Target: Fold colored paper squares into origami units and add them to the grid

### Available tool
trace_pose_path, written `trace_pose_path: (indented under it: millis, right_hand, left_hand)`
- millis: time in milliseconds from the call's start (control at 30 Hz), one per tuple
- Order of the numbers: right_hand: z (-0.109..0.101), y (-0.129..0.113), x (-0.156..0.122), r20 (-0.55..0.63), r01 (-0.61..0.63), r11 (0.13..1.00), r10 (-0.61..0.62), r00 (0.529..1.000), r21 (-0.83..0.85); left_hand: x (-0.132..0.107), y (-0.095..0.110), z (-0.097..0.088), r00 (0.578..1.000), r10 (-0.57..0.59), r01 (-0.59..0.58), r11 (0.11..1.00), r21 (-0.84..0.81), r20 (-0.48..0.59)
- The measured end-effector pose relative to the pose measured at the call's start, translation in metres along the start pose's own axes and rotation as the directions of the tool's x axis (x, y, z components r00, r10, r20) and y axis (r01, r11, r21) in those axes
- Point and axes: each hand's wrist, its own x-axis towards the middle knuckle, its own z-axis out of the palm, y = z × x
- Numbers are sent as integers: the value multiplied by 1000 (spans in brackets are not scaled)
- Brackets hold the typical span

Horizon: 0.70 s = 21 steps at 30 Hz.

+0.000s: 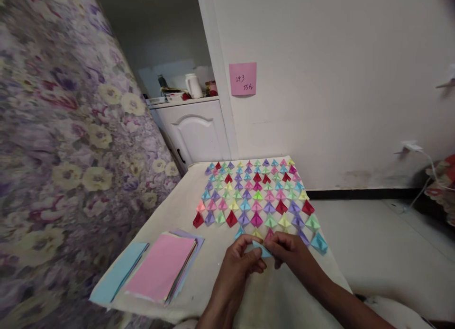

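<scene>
A small light-blue piece of folded paper (pixel 262 250) is held between my two hands, just above the near part of the table (pixel 170 215). My left hand (pixel 243 259) pinches it from the left with thumb and fingers. From the right, my right hand (pixel 287 251) grips its other edge with closed fingertips. Beyond the hands, rows of small folded paper pieces (pixel 256 219) in many colours cover the far half of the table. The nearest row is partly hidden behind my fingers.
At the table's left lie a stack of pink-topped paper (pixel 164 265) and a light-blue stack (pixel 119 272). A floral curtain (pixel 81 139) hangs along the left. Behind stand a white cabinet (pixel 199 134) and a wall with a pink note (pixel 243 78). A charger (pixel 411 146) is plugged in at right.
</scene>
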Motion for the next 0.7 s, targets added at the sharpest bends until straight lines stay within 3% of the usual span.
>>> trace_pose_path:
  millis: [133,700]
  right_hand:
    - [2,-6,-4,-35,73,976,-82,996,-205]
    - [8,5,-4,-70,4,969,-22,997,-246]
  left_hand:
    - [0,1,-1,999,25,-25,1000,-3,-26]
    - [0,2,1,980,171,-150,970,190,-99]
